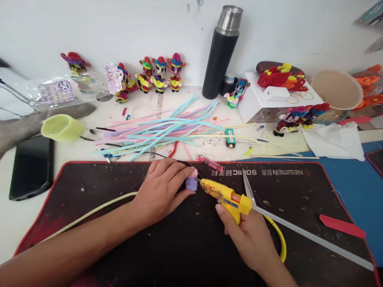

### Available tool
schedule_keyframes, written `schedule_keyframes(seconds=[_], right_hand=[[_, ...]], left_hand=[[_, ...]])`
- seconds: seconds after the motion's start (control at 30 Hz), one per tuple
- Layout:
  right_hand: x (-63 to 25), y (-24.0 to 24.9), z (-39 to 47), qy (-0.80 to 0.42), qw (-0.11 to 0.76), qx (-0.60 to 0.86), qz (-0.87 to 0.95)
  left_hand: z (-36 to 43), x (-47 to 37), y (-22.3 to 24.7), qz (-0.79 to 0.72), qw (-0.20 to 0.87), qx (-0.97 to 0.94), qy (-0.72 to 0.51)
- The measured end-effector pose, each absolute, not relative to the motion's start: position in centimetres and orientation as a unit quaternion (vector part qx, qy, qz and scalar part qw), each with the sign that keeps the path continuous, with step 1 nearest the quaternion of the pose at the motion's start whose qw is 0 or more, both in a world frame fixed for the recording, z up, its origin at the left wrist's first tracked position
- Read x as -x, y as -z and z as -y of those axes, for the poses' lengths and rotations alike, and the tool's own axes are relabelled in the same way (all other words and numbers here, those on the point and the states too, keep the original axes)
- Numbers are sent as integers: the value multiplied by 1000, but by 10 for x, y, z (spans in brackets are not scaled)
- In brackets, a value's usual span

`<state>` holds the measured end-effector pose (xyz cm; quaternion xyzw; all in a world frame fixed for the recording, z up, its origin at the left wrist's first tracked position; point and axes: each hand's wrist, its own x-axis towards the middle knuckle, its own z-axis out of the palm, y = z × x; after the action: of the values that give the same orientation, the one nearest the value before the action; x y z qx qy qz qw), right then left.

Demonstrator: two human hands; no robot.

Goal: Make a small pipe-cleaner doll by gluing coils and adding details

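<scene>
My left hand [164,181] is closed on a small coiled pipe-cleaner piece [191,183], purple with a pink top, held over the dark desk mat [191,247]. My right hand [248,231] grips a yellow hot glue gun [226,195] by its handle. The gun's nozzle points left, at or very near the purple side of the coil; whether it touches I cannot tell. A long translucent glue stick [317,237] sticks out of the gun's back. Scissors [248,185] lie on the mat, partly hidden behind the gun.
Loose pastel pipe cleaners [167,127] lie behind the mat, near a pink lighter [210,162]. Several pipe-cleaner figures [160,75] and a black thermos [221,56] stand by the wall. On the left are a phone [31,167] and a yellow-green coil [62,127]; a white box [254,99] stands right.
</scene>
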<state>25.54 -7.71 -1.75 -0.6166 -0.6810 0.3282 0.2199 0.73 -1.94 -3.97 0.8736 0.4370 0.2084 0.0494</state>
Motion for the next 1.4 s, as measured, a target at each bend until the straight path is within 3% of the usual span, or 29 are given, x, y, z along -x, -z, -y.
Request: schedule_keyframes(seconds=[1.4], right_hand=[[-255, 17, 75, -312, 221, 613, 691]], left_hand=[[19, -8, 39, -437, 41, -875, -204]])
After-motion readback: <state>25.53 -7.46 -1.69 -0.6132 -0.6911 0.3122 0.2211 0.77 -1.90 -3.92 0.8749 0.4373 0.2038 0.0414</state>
